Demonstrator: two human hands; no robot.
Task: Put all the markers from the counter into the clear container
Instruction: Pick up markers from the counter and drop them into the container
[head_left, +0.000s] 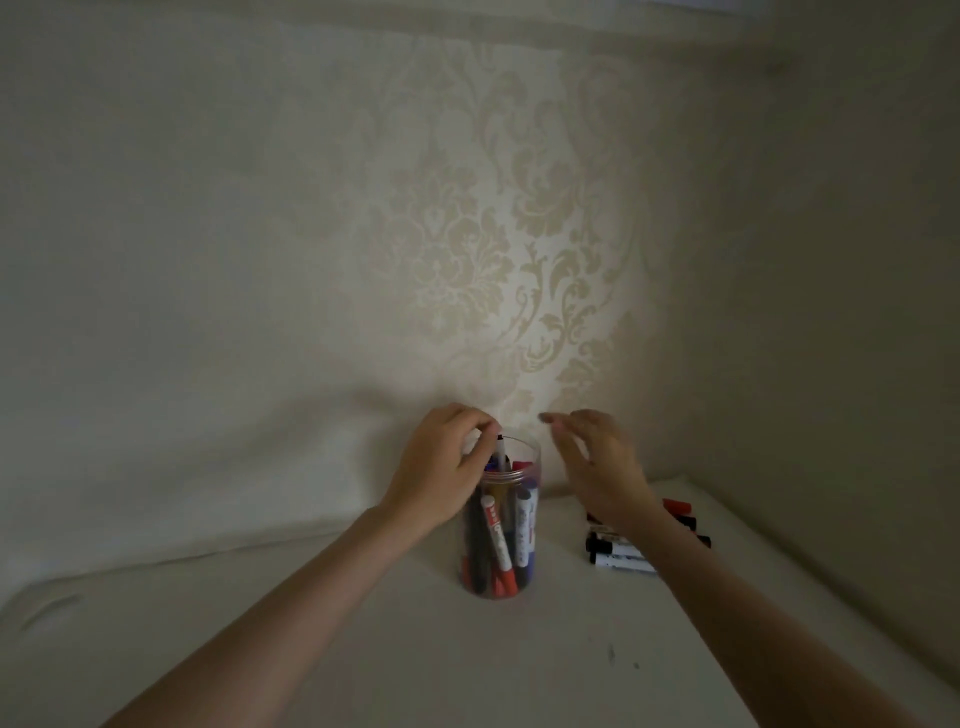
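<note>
A clear cylindrical container (524, 571) stands upright on the white counter (467, 665), with several red, blue and black markers inside. My left hand (441, 467) is at its rim, fingertips pinched on a black-capped marker (501, 453) that stands in the container's mouth. Just right of the container, my right hand (597, 462) hovers with its fingers spread and nothing in it. Several markers (621, 558) with black and red caps lie in a pile on the counter beneath my right wrist, which partly hides them.
A wall with pale damask wallpaper (519, 234) rises directly behind the container. A plain side wall (831, 364) closes the counter on the right, forming a corner behind the marker pile. The room is dim.
</note>
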